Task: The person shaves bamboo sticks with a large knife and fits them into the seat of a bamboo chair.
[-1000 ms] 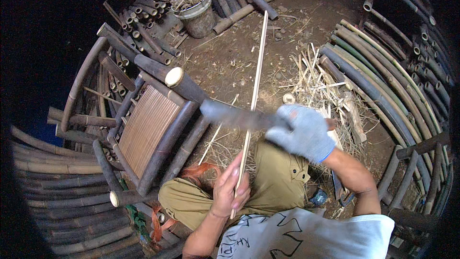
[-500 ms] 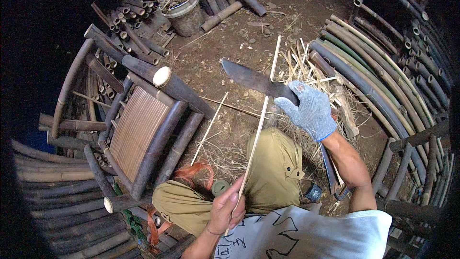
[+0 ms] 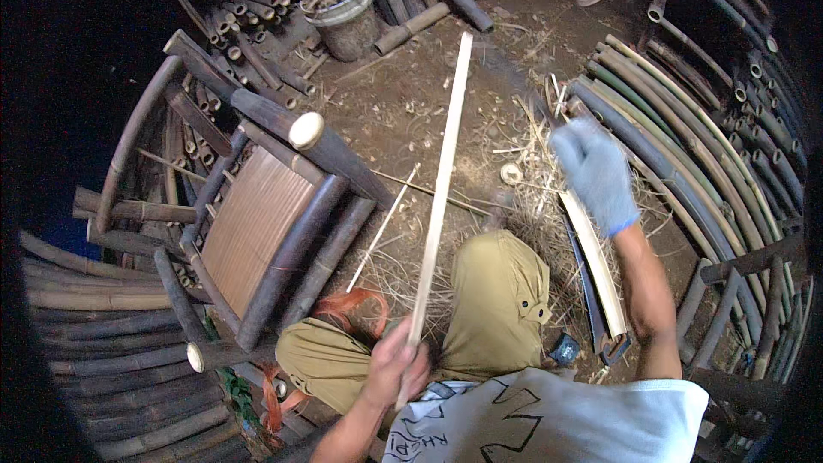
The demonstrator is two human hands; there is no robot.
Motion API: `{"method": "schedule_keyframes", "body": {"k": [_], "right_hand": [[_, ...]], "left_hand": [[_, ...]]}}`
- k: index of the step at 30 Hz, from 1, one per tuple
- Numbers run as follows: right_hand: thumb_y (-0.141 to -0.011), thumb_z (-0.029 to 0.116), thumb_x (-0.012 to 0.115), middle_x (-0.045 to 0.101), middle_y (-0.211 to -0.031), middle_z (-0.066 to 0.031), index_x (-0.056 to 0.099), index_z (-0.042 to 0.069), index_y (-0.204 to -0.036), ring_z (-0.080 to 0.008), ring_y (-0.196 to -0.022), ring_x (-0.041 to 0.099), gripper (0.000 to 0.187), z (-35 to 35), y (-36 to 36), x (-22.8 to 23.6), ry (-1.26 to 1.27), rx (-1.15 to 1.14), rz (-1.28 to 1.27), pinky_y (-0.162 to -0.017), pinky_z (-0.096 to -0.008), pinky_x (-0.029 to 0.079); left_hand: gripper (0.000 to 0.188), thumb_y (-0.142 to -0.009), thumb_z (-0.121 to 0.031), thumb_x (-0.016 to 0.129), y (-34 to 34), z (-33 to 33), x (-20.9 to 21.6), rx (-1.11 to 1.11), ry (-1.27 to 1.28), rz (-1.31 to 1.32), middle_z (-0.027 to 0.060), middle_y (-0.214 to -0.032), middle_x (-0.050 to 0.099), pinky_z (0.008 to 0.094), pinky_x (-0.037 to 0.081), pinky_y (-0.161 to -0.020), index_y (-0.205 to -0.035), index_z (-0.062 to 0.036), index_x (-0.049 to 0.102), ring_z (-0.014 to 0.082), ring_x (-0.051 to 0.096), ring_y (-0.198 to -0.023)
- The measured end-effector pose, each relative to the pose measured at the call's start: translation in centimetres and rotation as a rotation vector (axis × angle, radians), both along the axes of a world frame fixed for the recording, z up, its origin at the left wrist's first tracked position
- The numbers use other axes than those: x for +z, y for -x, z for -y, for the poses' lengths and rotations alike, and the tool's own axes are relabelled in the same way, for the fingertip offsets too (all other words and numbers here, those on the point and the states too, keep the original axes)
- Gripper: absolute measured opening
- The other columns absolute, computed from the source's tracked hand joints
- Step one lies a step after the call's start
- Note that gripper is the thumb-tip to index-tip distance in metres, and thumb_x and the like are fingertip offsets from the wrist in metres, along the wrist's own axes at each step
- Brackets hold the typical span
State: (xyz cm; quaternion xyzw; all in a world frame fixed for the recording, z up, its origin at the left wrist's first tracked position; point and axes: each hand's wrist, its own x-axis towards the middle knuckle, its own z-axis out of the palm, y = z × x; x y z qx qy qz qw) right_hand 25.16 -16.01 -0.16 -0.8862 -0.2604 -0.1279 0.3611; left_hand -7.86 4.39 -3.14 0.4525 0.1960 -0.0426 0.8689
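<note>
My left hand (image 3: 399,369), bare, is closed around the lower part of a long pale bamboo strip (image 3: 446,154). The strip slants up and away from my lap, its far end free in the air. Off to the right, my right hand (image 3: 593,173) wears a grey-blue knitted glove and grips a machete (image 3: 507,69). Motion blurs both glove and blade; the blade points away and to the left, apart from the strip. Below the glove, a handsaw (image 3: 588,291) lies beside a pale split bamboo piece (image 3: 597,261).
A bamboo chair (image 3: 257,231) stands at left. Bamboo poles (image 3: 677,129) are stacked at right. Thin shavings (image 3: 531,240) litter the dirt floor around a small bamboo ring (image 3: 511,174). Farther off is a bucket of scraps (image 3: 343,21). A dark tape measure (image 3: 564,349) sits by my knee.
My right hand has moved right with the machete, taking the blade off the strip. The strip has turned to show a broader face and stands more upright in my left hand.
</note>
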Motion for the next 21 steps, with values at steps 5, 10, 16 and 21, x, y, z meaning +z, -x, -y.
{"method": "schedule_keyframes", "body": {"k": [5,10,16,21], "right_hand": [[-0.08,0.054,0.071,0.065,-0.078,-0.0178,0.067,0.006,-0.089,-0.0376,-0.074,0.067,0.049,-3.5,8.1,0.1,0.074,0.288,0.002,-0.065,-0.0467,0.052],[-0.08,0.056,0.071,0.065,-0.077,-0.0168,0.067,0.005,-0.088,-0.0373,-0.071,0.066,0.052,-3.9,8.5,-1.3,0.008,0.285,0.053,-0.063,-0.0462,0.052],[-0.081,0.054,0.071,0.065,-0.075,-0.0168,0.066,0.008,-0.085,-0.0367,-0.07,0.066,0.047,-4.1,7.4,-1.4,-0.001,0.182,-0.065,-0.062,-0.0455,0.052],[-0.089,0.055,0.063,0.066,-0.077,-0.0169,0.064,0.008,-0.09,-0.0379,-0.071,0.066,0.047,-3.3,3.9,-2.1,0.067,0.028,0.016,-0.062,-0.0463,0.051]], "left_hand": [[0.035,-0.106,-0.028,0.042,-11.0,1.4,2.7,0.101,-0.394,0.065,0.012,-0.068,0.063,0.0251,0.04,-0.037,-0.121,0.002,0.051,0.0115,0.049,-0.041],[0.031,-0.107,-0.028,0.04,-12.5,2.4,3.7,0.057,-0.527,0.066,0.0041,-0.06,0.057,0.023,0.036,-0.036,-0.107,-0.0006,0.056,0.0076,0.045,-0.039],[0.046,-0.107,-0.027,0.041,-10.8,3.3,3.8,0.037,-0.522,0.023,-0.0006,-0.057,0.049,0.0224,0.035,-0.037,-0.149,-0.0062,0.041,0.0051,0.042,-0.04],[0.048,-0.107,-0.025,0.042,-6.6,4.0,2.9,-0.065,-0.449,-0.024,-0.0003,-0.057,0.049,0.0221,0.035,-0.039,-0.151,-0.0072,0.037,0.0061,0.04,-0.04]]}}
